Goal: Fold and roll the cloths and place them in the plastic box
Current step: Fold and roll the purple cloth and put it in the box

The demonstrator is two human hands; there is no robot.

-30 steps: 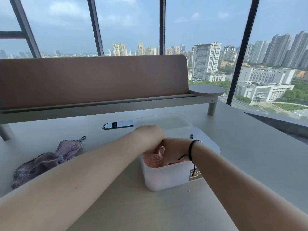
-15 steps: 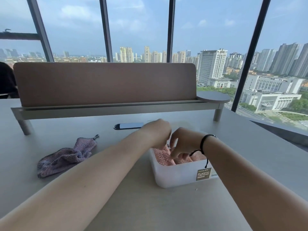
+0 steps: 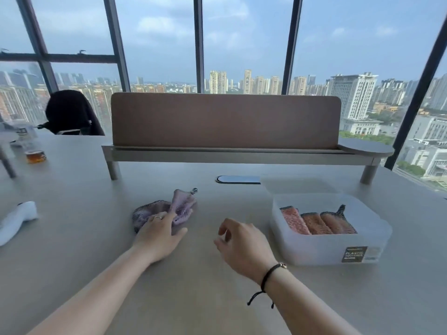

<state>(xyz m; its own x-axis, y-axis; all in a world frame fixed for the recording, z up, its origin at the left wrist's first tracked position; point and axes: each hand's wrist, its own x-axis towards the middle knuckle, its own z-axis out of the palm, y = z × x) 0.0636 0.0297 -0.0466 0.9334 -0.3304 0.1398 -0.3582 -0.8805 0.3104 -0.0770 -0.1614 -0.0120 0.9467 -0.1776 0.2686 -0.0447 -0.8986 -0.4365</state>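
Note:
A crumpled purple cloth lies on the table left of centre. My left hand rests flat on its near edge, fingers spread over the fabric. My right hand hovers over bare table between the cloth and the box, fingers loosely curled and holding nothing. The translucent plastic box stands at the right with a dark label on its front. Inside it three rolled cloths lie side by side: a pink roll, an orange roll and a brownish roll.
The box's lid lies just behind the box. A brown divider screen on a raised shelf spans the back. A dark flat cable cover sits before it. A white object and a glass of amber drink are far left.
Both hands have come out of the box. My left hand moved left onto the purple cloth; my right hand drew back to the table. The view shifted left.

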